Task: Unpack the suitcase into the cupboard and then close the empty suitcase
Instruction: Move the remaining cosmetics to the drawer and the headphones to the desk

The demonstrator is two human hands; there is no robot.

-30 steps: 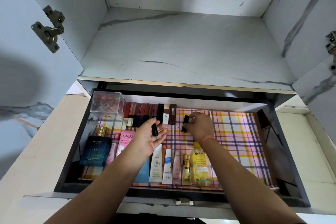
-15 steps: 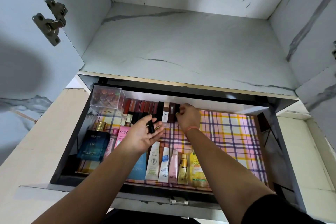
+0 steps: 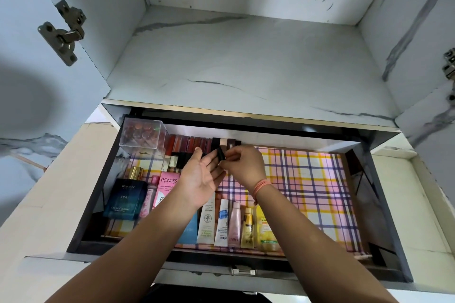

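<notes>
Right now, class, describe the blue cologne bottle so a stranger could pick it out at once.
Find the open drawer with the checked liner. At its left end, left of the pink Pond's box, is the cologne bottle: the only dark blue, gold-capped item, labelled Bella Vita.

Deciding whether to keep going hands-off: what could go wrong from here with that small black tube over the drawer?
1. The black tube lies loose on the open left hand, and the right hand pinches only one end; it may slip into the drawer.
2. The lipstick row at the back looks tightly packed; pushing another in could topple neighbours.
3. Both forearms pass over the front tubes and might knock them.
</notes>
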